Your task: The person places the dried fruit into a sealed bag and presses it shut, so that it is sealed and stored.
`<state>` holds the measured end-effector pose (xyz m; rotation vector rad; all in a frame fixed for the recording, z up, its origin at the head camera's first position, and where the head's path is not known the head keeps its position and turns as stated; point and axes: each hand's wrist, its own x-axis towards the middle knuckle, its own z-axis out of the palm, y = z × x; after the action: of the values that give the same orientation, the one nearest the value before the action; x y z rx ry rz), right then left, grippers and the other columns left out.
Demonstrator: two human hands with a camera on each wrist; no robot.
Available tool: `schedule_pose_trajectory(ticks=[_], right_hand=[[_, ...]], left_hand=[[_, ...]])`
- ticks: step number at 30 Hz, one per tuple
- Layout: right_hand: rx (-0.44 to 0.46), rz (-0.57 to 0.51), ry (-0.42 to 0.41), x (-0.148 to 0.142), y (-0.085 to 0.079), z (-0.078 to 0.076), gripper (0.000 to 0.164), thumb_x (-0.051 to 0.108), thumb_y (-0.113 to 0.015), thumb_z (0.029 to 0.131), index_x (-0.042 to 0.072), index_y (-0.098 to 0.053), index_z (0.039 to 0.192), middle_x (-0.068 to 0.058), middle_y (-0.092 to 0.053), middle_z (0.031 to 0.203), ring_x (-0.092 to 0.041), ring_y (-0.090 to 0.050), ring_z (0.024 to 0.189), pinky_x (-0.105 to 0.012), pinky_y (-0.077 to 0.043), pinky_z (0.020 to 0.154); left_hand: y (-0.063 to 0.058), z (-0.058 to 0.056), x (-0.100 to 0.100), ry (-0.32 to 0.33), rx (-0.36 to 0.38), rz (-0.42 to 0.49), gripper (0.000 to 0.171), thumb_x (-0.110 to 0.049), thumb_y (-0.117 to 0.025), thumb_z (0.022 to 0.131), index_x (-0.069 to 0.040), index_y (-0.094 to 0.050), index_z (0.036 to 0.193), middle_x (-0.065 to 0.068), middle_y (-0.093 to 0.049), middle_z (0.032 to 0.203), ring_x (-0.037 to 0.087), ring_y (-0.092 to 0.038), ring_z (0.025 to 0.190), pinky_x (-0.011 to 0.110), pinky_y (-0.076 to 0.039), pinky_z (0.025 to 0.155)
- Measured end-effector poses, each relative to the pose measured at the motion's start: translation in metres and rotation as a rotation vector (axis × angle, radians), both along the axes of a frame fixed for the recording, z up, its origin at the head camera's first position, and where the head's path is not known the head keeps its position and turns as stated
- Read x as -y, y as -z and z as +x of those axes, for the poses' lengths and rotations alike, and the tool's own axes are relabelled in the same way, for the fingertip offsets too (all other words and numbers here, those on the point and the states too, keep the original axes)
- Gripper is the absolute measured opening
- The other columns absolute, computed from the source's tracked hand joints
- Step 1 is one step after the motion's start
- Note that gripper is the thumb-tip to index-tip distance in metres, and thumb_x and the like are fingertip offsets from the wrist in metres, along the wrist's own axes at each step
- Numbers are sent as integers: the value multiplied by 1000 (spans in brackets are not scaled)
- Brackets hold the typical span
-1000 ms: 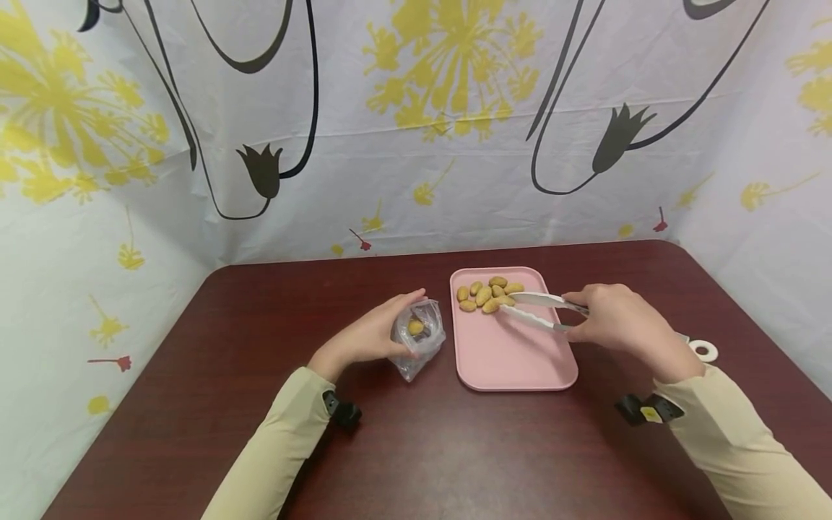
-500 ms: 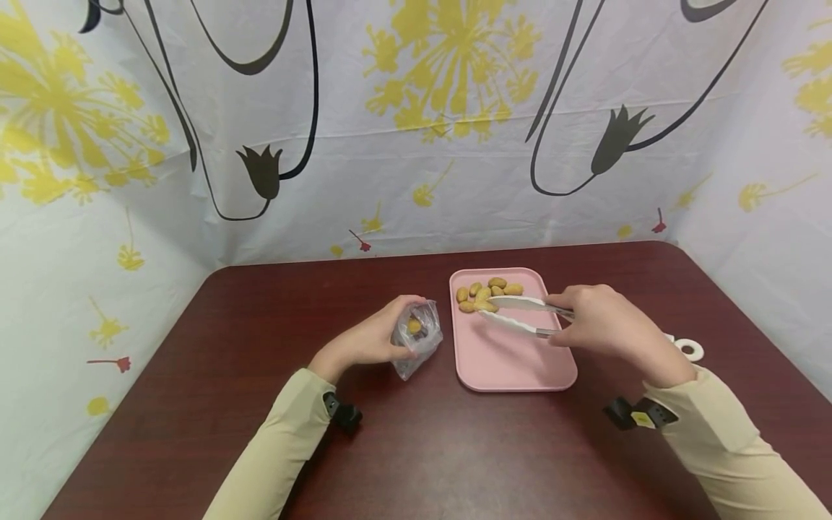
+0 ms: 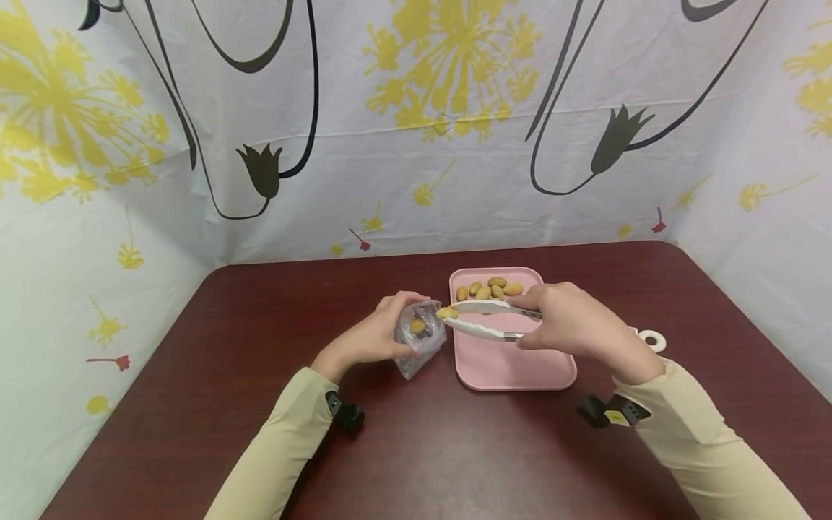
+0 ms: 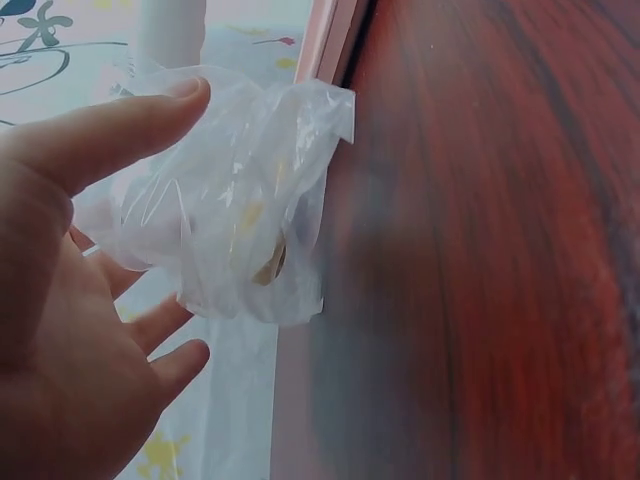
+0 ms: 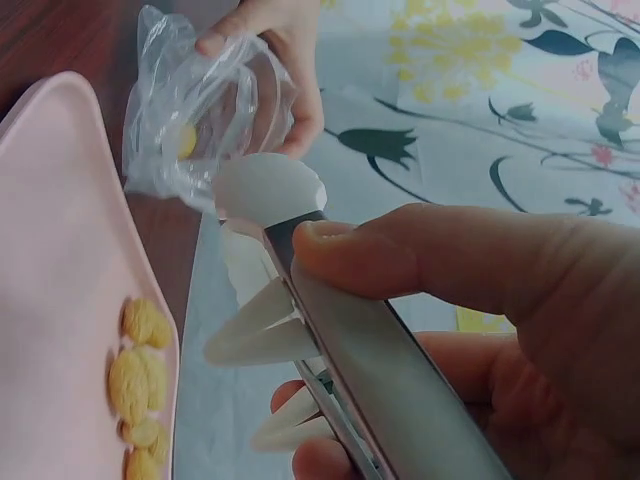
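My left hand (image 3: 367, 336) holds a clear plastic bag (image 3: 424, 349) at the table's middle, thumb on one side and fingers on the other, its mouth facing up. A yellow piece (image 3: 417, 326) shows inside. My right hand (image 3: 575, 321) grips tongs (image 3: 477, 330) with white tips; in the right wrist view the thumb presses the metal arm (image 5: 385, 370). At the tips, one small oval, yellowish nut-like piece (image 3: 447, 313) is pinched, right at the bag's rim. Several similar wrinkled pieces (image 5: 130, 385) lie at the far end of the pink tray (image 3: 513, 370).
The tray stands just right of the bag on a dark red-brown wooden table (image 3: 416, 455). A white ring (image 3: 653, 340) at the tongs' rear end sticks out behind my right wrist. Behind the table hangs a white sheet (image 3: 364, 166) printed with flowers.
My right hand has moved left; the tongs have closed on one piece and carried it from the tray to the bag's rim. My left hand and the bag have barely shifted.
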<state>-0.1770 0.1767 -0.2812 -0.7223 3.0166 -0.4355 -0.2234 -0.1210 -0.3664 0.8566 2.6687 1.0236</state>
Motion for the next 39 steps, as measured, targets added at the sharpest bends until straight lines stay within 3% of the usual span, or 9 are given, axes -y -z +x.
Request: schedule_pose_trajectory(ticks=[4, 15, 23, 27, 39], right_hand=[[6, 1, -33, 11, 1, -2, 57, 21, -79, 64, 9, -68, 118, -8, -70, 105, -17, -56, 75, -34, -45, 68], [40, -5, -55, 31, 4, -5, 54, 17, -79, 63, 8, -70, 115, -3, -69, 98, -13, -49, 71, -30, -43, 64], [51, 21, -73, 37, 5, -7, 51, 17, -79, 61, 11, -71, 111, 1, -67, 90, -12, -51, 72, -30, -44, 64], [61, 20, -95, 41, 4, -7, 49, 16, -78, 61, 13, -72, 110, 5, -65, 84, -13, -49, 71, -29, -42, 63], [62, 13, -70, 32, 0, -4, 58, 20, -80, 64, 9, -67, 120, -4, -68, 106, -15, -56, 81, -35, -48, 73]], left_hand=[[0, 0, -1, 0, 15, 3, 80, -12, -82, 72, -19, -36, 137, 3, -43, 137, 21, -37, 123, 42, -44, 97], [1, 1, 3, 21, 30, 9, 86, -21, -87, 69, -17, -33, 137, 4, -44, 136, 23, -38, 123, 44, -41, 100], [1, 0, 4, 94, -92, -13, 75, -14, -84, 70, -16, -44, 133, 3, -52, 132, 24, -43, 115, 39, -41, 95], [1, 1, 4, 90, -98, 0, 71, -12, -83, 71, -15, -46, 131, 2, -53, 131, 23, -43, 118, 39, -40, 96], [1, 3, 5, 62, -47, 53, 73, -8, -82, 71, -15, -42, 132, 5, -47, 133, 22, -40, 122, 40, -42, 98]])
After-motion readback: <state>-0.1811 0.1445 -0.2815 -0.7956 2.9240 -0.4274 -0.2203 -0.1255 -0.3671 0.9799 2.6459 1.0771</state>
